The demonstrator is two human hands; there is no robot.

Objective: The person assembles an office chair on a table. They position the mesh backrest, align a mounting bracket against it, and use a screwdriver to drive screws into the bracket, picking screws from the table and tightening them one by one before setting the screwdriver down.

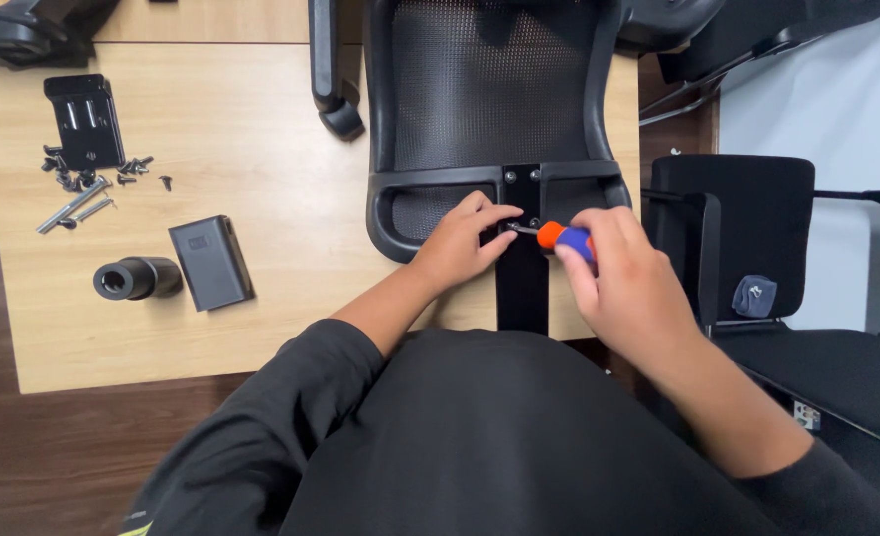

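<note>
A black mesh chair backrest (489,89) lies flat on a light wooden table (261,149), its black support bracket (522,268) pointing toward me. My right hand (623,283) grips a screwdriver with an orange and blue handle (566,238), its metal tip aimed left at a screw on the bracket. My left hand (460,243) rests on the lower frame of the backrest, with thumb and forefinger pinched at the screwdriver tip. Two more screws show higher on the bracket.
On the table's left lie a black metal plate (84,119), loose screws and bolts (87,194), a black cylinder (134,279) and a dark grey box (211,263). A chair armrest (333,69) lies beside the backrest. Another black chair (757,248) stands at the right.
</note>
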